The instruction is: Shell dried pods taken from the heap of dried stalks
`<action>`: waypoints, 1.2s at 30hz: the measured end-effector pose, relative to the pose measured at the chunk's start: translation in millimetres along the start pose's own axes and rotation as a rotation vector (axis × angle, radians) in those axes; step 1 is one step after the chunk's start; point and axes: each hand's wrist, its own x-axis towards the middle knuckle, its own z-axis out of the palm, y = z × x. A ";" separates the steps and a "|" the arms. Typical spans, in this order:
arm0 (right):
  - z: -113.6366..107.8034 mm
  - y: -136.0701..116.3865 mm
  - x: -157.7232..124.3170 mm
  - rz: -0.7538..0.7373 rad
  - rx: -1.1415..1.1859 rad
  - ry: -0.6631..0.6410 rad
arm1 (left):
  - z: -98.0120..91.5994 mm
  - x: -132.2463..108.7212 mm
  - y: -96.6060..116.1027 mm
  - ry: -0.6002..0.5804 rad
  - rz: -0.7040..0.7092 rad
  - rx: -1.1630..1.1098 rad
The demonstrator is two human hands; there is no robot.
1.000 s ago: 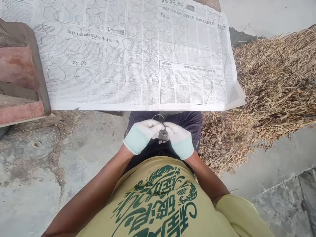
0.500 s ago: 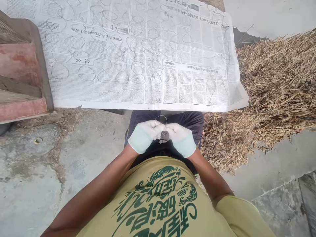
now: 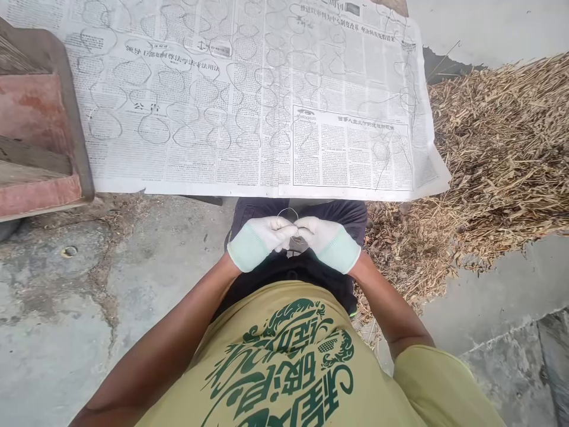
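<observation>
Your gloved left hand and right hand meet in front of your trousers, the fingers of both closed in a pinch on a thin wire loop, its upper arc rising toward 12 o'clock. Just beyond, at 12 o'clock, a Chinese newspaper carries rows of curved wire shapes; its headlines read "公告" at 11 o'clock and "推进以审判为中心制度改革" at 1 o'clock. A looser wire tangle sits on it at 2 o'clock. Dry straw spreads at 3 o'clock. Your shirt bears large green characters, "破" among them.
</observation>
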 end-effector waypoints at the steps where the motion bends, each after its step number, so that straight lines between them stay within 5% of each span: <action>1: 1.1 1.0 0.9 -0.011 0.038 -0.003 | -0.5 0.3 0.1 -0.001 0.013 0.014; 8: 15.8 12.0 -7.7 0.085 0.847 0.179 | 7.9 2.8 -4.1 0.188 0.089 -0.195; 13: 38.9 20.5 -9.5 0.083 1.290 0.260 | 13.7 2.0 -8.2 0.189 0.098 -0.325; 18: 51.1 25.0 -8.3 0.200 1.346 0.374 | 15.7 0.7 -2.8 0.261 0.086 -0.373; 25: 44.4 11.5 -14.5 0.000 1.162 0.311 | 18.0 -4.1 1.4 0.260 0.033 -0.444; 36: 58.1 9.5 -2.7 -0.095 1.312 0.358 | 21.6 -13.7 1.9 0.166 0.082 -0.399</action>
